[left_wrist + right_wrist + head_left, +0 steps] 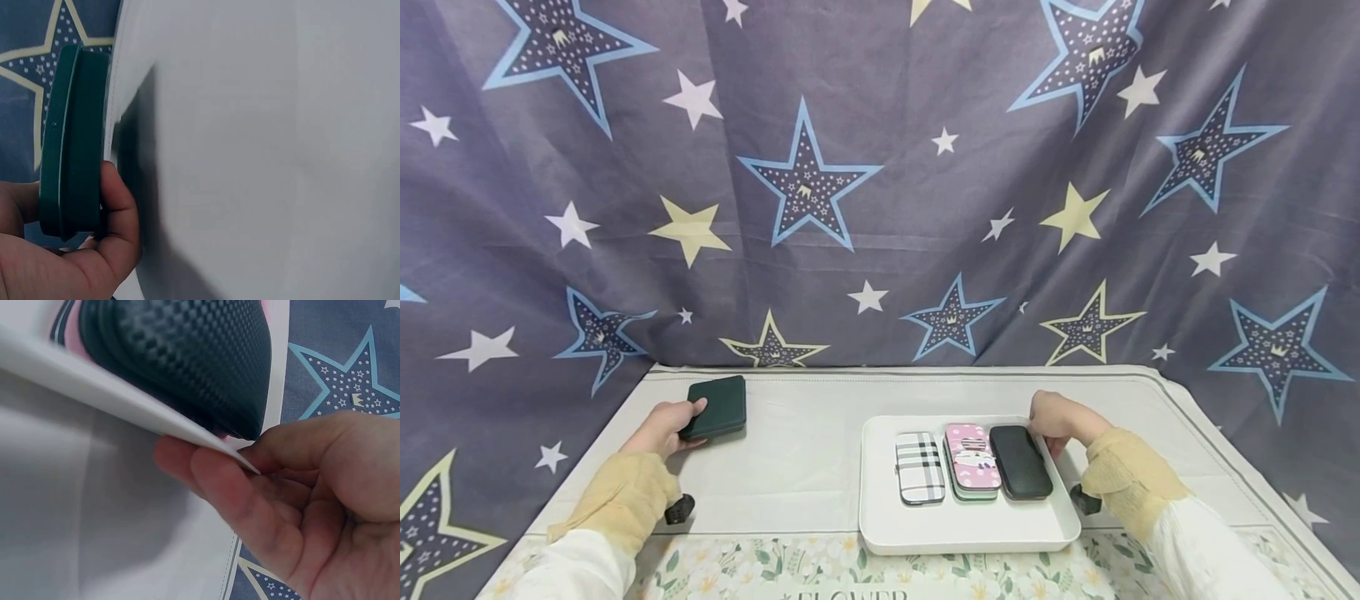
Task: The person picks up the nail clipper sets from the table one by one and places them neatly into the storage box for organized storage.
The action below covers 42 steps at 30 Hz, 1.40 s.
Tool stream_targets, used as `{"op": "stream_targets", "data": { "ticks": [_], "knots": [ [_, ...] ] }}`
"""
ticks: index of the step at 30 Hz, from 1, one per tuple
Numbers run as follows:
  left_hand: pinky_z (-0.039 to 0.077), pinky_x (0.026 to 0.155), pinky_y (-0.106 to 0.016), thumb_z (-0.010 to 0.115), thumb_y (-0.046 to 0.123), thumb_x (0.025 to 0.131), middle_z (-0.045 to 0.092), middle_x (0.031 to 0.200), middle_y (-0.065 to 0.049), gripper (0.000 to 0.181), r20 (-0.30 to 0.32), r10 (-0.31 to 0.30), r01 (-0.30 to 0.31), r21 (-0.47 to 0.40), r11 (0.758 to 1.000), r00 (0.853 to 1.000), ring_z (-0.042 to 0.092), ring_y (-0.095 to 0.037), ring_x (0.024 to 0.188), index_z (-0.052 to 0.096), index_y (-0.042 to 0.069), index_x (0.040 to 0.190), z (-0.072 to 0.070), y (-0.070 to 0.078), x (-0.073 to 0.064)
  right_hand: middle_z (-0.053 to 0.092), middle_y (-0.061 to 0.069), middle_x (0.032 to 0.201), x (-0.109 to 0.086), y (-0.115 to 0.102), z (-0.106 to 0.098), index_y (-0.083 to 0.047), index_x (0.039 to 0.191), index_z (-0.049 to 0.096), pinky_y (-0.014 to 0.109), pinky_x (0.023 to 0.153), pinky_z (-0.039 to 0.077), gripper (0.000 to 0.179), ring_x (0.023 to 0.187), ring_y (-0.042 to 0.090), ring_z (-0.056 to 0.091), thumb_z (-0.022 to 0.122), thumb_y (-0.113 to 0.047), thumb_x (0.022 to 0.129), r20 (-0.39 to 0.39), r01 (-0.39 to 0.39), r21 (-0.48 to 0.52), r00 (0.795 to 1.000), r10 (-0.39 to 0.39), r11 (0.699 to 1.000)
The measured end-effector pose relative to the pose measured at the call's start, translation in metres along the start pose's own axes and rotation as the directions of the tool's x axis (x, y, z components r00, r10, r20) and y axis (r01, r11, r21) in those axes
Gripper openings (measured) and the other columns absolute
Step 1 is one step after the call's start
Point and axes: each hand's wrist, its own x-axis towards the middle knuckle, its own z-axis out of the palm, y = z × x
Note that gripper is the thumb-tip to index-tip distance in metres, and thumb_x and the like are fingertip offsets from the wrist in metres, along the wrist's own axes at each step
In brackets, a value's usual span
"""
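Note:
My left hand [668, 427] grips a dark green, flat square case [724, 403] at the left of the table, thumb on top and fingers beneath. From the side, the left wrist view shows the case [84, 137] with a seam along its edge and a shadow below it. On the right, my right hand [1062, 417] pinches the far right wall of a white tray [887, 533]; thumb inside, fingers outside in the right wrist view. Inside the tray lie a plaid case [920, 468], a pink patterned case [973, 458] on a greenish one, and a black textured case [187, 356] beside the pinched wall.
A white cloth [805, 467] covers the table, with a floral printed band [760, 567] along the near side. Behind and at both sides hangs a grey curtain [865, 217] with stars. Small black devices [680, 509] sit at both wrists.

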Motion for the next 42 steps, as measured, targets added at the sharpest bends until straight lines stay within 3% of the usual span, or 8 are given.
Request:
{"op": "stream_targets", "data": {
  "ticks": [8,15,24,28,34,42],
  "knots": [
    [0.056,0.08,-0.042,0.046,0.019,0.098,0.042,0.111,-0.023,0.07,0.018,-0.026,0.027,-0.102,0.994,1.0,0.057,-0.012,0.065,0.004,-0.016,0.143,0.014,0.01,-0.002,0.056,0.009,0.053,-0.002,-0.001,-0.002,0.003,0.069,0.061,0.03,0.048,0.056,0.016,0.043,0.018,0.061,0.051,0.004,0.082,0.017,-0.014,0.027,1.0,0.013,1.0],
    [0.058,0.073,-0.035,0.048,0.019,0.098,0.046,0.109,-0.021,0.071,0.064,-0.021,0.031,-0.165,0.986,0.998,0.059,-0.011,0.063,0.006,-0.014,0.144,0.032,0.023,-0.014,0.057,0.011,0.056,-0.001,0.0,-0.003,0.003,0.072,0.062,0.03,0.048,0.056,0.015,0.045,0.019,0.062,0.051,0.003,0.083,0.015,-0.008,0.025,1.0,0.007,1.0],
    [0.058,0.069,-0.031,0.053,0.017,0.096,0.055,0.089,-0.009,0.068,0.124,0.015,0.01,-0.204,0.979,0.992,0.064,-0.011,0.065,0.015,-0.012,0.144,0.06,0.043,-0.028,0.058,0.011,0.055,0.0,0.0,-0.001,0.004,0.072,0.062,0.029,0.047,0.055,0.015,0.043,0.018,0.062,0.054,0.002,0.084,-0.003,-0.003,0.008,1.0,0.003,1.0],
    [0.058,0.07,-0.031,0.054,0.014,0.096,0.06,0.081,-0.004,0.059,0.184,0.048,-0.001,-0.243,0.97,0.982,0.065,-0.011,0.067,0.024,-0.009,0.141,0.07,0.054,-0.036,0.058,0.011,0.054,-0.001,-0.001,-0.001,0.004,0.071,0.062,0.029,0.047,0.055,0.015,0.043,0.017,0.062,0.055,0.002,0.084,-0.003,-0.001,0.009,1.0,0.001,1.0],
    [0.056,0.065,-0.025,0.055,0.015,0.096,0.066,0.073,0.001,0.032,0.263,0.109,-0.048,-0.228,0.972,0.959,0.066,-0.008,0.068,0.044,-0.003,0.119,0.083,0.064,-0.049,0.057,0.011,0.054,-0.001,-0.002,-0.001,0.006,0.076,0.064,0.029,0.047,0.055,0.013,0.044,0.018,0.062,0.054,0.003,0.084,0.01,-0.008,0.023,1.0,0.008,1.0],
    [0.057,0.072,-0.028,0.059,0.014,0.093,0.063,0.083,-0.004,0.062,0.271,0.1,-0.041,-0.213,0.976,0.957,0.067,-0.013,0.072,0.028,-0.007,0.142,0.101,0.077,-0.062,0.055,0.009,0.052,-0.003,-0.002,-0.001,0.003,0.071,0.062,0.029,0.047,0.055,0.016,0.043,0.017,0.061,0.053,0.004,0.084,0.013,0.003,0.025,1.0,-0.003,1.0]
  ]
}}
